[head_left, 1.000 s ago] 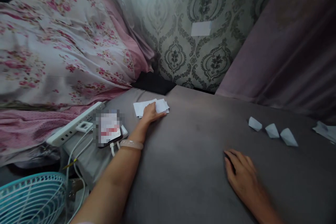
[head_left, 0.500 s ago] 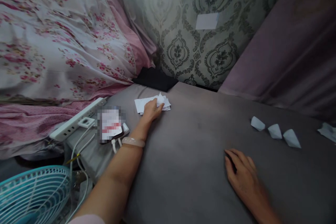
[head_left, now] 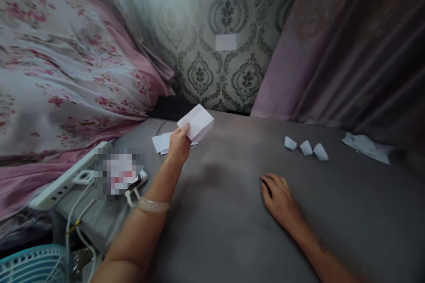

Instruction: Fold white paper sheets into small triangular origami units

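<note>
My left hand point(head_left: 179, 145) is closed on a white sheet of paper point(head_left: 197, 122), pinched by its near edge between thumb and fingers and raised above the table. Under and behind that hand lies a small stack of white paper point(head_left: 161, 143), partly covered by the hand and the sheet. On the grey tabletop rests my right hand point(head_left: 279, 195), empty, its fingers loosely bent and the thumb apart from them. Three folded white paper pieces point(head_left: 306, 147) stand in a row beyond it, to the right.
More loose papers point(head_left: 368, 147) lie at the far right of the grey cloth point(head_left: 226, 212). On the left are a white power strip point(head_left: 71, 177), a blurred-out item point(head_left: 121, 173), cables point(head_left: 68, 225) and a turquoise fan point(head_left: 33, 265). A black cloth-like thing point(head_left: 164, 108) lies at the back.
My left hand has lifted a sheet of paper up off the stack. My right hand stays resting on the table. The view has tilted up and turned right.
</note>
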Available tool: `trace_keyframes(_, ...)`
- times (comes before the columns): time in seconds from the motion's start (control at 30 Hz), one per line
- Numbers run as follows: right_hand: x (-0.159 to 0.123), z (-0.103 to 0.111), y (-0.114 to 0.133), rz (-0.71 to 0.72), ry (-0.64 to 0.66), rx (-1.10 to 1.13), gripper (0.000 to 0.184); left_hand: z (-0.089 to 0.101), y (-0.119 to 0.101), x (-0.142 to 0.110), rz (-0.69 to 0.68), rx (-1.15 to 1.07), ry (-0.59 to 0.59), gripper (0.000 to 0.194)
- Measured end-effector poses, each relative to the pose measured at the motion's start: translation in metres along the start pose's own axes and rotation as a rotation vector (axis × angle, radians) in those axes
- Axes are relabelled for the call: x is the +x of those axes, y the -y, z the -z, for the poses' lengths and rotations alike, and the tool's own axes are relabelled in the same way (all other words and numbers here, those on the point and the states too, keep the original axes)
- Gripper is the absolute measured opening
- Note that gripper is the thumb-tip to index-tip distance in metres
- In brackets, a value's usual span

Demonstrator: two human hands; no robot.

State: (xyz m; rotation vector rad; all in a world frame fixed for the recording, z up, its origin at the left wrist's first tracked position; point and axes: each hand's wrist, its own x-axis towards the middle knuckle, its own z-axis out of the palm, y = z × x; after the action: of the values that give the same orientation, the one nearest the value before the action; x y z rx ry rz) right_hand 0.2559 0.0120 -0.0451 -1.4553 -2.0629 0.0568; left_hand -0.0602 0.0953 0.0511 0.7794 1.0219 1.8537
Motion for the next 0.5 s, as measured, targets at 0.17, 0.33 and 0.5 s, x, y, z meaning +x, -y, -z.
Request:
trace_keyframes(0.17,0.012,0.017,0.006,-0.323,-0.010,0.497,0.038,-0.037,0.014,-0.051,0.406,-0.180,0.259,0.019)
trace_keyframes(0.33,0.020,0.048,0.027,-0.576,-0.041,0.875,0.054,-0.054,0.042,-0.094,0.645,-0.124,0.427,0.018)
trace_keyframes(0.5,0.018,0.061,0.046,-0.572,0.083,1.036,0.040,-0.054,0.055,-0.114,0.659,0.039,0.567,0.030)
